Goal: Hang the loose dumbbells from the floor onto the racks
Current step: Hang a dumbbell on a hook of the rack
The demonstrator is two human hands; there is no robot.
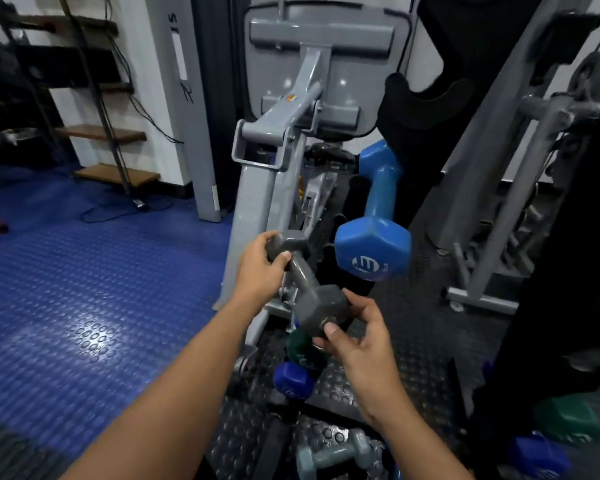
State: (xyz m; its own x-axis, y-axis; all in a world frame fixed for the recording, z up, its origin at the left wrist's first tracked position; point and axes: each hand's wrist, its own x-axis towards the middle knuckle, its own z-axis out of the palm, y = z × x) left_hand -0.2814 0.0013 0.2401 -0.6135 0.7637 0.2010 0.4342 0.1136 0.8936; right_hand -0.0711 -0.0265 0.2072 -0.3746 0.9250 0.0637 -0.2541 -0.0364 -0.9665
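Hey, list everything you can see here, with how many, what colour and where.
Grey dumbbell: one, dark grey, held in mid-air at centre.
Blue dumbbell: one, light blue, hung on the black rack.
Floor dumbbells: a dark blue one, a green one and a pale grey one, low at centre.
Gym machine: one, grey, behind the hands.
Floor mat: blue, studded, on the left.
Wooden steps: brown, far left.
Left hand: grips the grey dumbbell's far head.
Right hand: grips its near head.
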